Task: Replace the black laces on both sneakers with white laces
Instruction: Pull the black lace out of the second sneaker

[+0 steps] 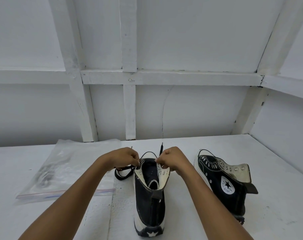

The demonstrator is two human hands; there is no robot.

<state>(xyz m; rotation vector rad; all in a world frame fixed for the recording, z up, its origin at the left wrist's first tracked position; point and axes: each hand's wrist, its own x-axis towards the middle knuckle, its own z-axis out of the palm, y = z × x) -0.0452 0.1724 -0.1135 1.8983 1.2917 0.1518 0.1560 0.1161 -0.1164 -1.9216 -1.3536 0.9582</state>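
Two black canvas high-tops with thick white rubber soles stand on the painted white worktop (277, 179). The near sneaker (149, 205) has its heel toward the camera; the far sneaker (225, 184) gapes unlaced. Fingers curled, the left hand (125, 157) pinches the flat black lace (120, 175) looping beside it, and the right hand (171, 159) pinches the near sneaker's cream eyelet flap. A crinkled clear zip bag (64, 170) lies left.

A black canvas high-top sneaker with a white sole (149, 205) stands upright in the low middle, heel nearest, top spread open. A black flat shoelace (123, 172) lies bunched just left of it. A second matching sneaker (223, 184) sits at the right, unlaced, flaps folded open.
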